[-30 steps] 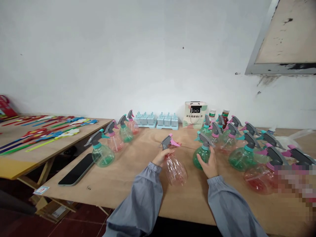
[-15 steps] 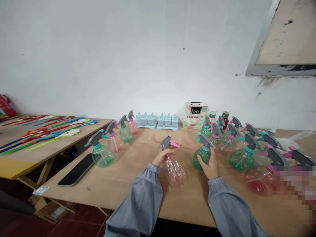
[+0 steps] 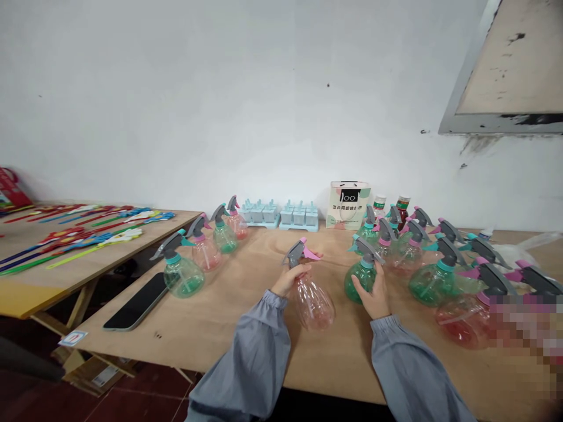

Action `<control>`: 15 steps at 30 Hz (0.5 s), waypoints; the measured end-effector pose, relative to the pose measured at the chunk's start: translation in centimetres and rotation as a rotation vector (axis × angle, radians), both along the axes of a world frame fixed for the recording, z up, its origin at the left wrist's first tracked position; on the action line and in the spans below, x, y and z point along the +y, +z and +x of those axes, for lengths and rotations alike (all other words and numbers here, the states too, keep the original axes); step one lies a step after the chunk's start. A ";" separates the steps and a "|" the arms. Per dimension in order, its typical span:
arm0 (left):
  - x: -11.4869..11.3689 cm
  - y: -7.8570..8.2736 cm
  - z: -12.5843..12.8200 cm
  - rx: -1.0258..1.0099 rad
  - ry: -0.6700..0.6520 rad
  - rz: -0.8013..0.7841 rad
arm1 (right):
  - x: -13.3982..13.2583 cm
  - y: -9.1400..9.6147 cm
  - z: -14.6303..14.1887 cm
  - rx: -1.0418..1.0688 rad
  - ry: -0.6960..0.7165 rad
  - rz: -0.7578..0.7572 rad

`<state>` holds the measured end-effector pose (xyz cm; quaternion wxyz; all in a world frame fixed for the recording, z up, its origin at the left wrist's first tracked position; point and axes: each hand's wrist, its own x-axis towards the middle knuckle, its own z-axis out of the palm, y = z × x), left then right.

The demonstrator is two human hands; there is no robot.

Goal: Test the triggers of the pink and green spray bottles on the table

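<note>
My left hand (image 3: 290,278) is closed round the neck of a clear pink spray bottle (image 3: 315,305) with a grey and pink trigger head. The bottle leans, its base toward the lower right. On the right, my right hand (image 3: 375,294) grips a green spray bottle (image 3: 354,280) with a grey and turquoise head; thumb and fingers lie on its body, and it stands upright. Close beside that hand is another green spray bottle (image 3: 433,284). A red-pink spray bottle (image 3: 461,319) stands nearer the front edge.
More green and pink bottles crowd the right side. Another green spray bottle (image 3: 183,276) heads a row at left, beside a phone (image 3: 136,302). Pale blue popsicle molds (image 3: 299,217) and a paper bag (image 3: 338,211) stand by the wall. Colourful flat strips (image 3: 79,249) cover the left table.
The pink bottle in my left hand has tilted or risen very slightly. My right hand stays on the green bottle, and the other things keep their places.
</note>
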<state>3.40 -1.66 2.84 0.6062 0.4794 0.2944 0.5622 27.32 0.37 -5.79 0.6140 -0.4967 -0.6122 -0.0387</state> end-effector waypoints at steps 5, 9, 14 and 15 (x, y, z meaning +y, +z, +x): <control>0.6 -0.9 -0.1 0.032 0.227 -0.017 | 0.0 0.0 0.0 0.004 0.004 -0.014; 1.4 -0.9 -1.5 0.238 0.408 0.183 | -0.1 0.1 0.0 0.000 0.009 -0.008; 3.1 -0.1 -5.3 0.465 0.655 0.437 | 0.0 -0.1 0.1 -0.004 0.003 -0.004; 3.6 -0.1 -6.3 0.493 0.706 0.446 | 0.0 -0.1 0.1 -0.004 0.004 -0.003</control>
